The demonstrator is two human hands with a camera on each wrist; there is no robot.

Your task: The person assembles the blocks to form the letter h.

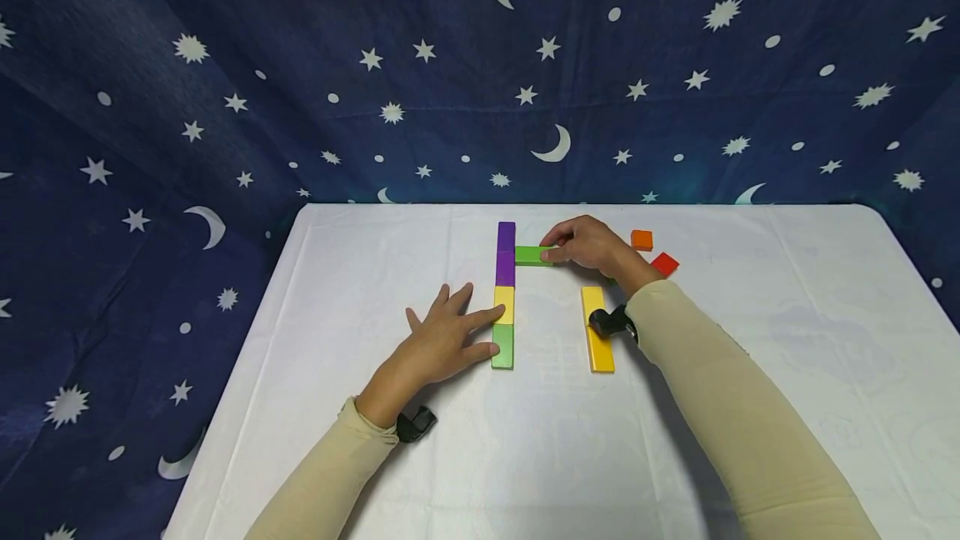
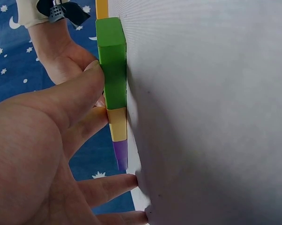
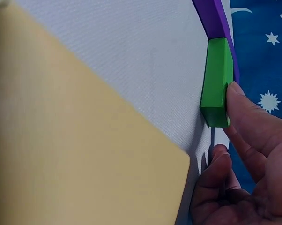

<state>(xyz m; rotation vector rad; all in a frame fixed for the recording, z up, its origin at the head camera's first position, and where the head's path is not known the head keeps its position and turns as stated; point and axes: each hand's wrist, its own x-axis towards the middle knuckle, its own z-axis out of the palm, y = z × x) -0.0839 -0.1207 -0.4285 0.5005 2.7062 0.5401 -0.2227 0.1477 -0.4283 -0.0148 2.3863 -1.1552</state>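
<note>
A straight column of blocks stands on the white table, with two purple blocks (image 1: pixel 506 237) at the far end, then a yellow block (image 1: pixel 505 298) and a light green block (image 1: pixel 503 350). My left hand (image 1: pixel 438 344), fingers spread, touches the column's left side; its index fingertip meets the yellow block and its thumb the light green one (image 2: pixel 114 79). Between thumb and fingers, my right hand (image 1: pixel 592 244) pinches a bright green block (image 1: pixel 528 256). That block extends rightward from the purple blocks, its end against their side, as the right wrist view shows (image 3: pixel 216 79).
Two yellow-orange blocks (image 1: pixel 593 303) lie end to end under my right wrist. Beyond the right forearm are an orange block (image 1: pixel 641 240) and a red block (image 1: pixel 664 263). A bit of green shows beneath the right wrist. Behind the table hangs a starry blue cloth (image 1: pixel 450 140).
</note>
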